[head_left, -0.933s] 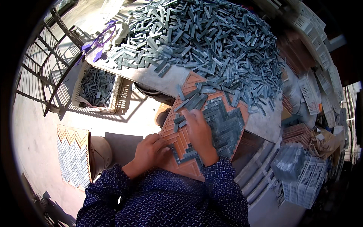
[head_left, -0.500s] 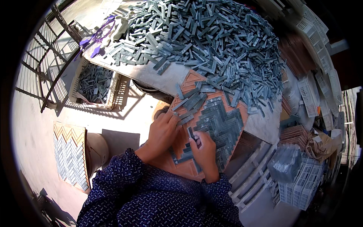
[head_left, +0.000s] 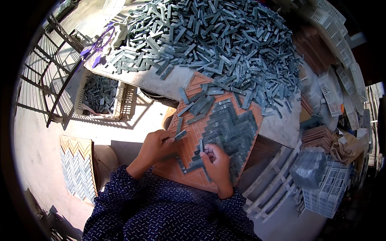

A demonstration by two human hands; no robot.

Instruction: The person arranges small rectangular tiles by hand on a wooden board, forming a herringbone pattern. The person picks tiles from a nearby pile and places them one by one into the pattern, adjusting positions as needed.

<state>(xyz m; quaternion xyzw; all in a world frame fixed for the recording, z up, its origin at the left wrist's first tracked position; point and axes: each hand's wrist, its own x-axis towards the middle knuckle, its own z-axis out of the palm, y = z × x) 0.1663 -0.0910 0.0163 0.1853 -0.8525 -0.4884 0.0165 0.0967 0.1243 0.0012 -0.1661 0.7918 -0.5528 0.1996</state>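
An orange mould board [head_left: 177, 177] with zigzag grooves lies at my lap, leaning on the table edge. Dark green stone strips [head_left: 231, 128] fill its right part in a herringbone pattern. My left hand [head_left: 155, 146] pinches one stone strip [head_left: 180, 135] between thumb and fingers above the board's left side. Over the middle of the board, my right hand [head_left: 216, 160] is closed on another stone strip [head_left: 201, 145], held nearly upright. Several loose strips [head_left: 202, 105] lie on the board's upper left part.
A big heap of stone strips [head_left: 217, 40] covers the table beyond the board. At left stands a crate [head_left: 80, 94] of strips, with a filled herringbone board [head_left: 76, 170] below it. Stacked white crates [head_left: 327, 188] and a slatted pallet [head_left: 269, 180] are at right.
My left hand has drawn back from the loose strips toward me and now holds a strip. The right hand stays nearly in place with its strip, now more upright.
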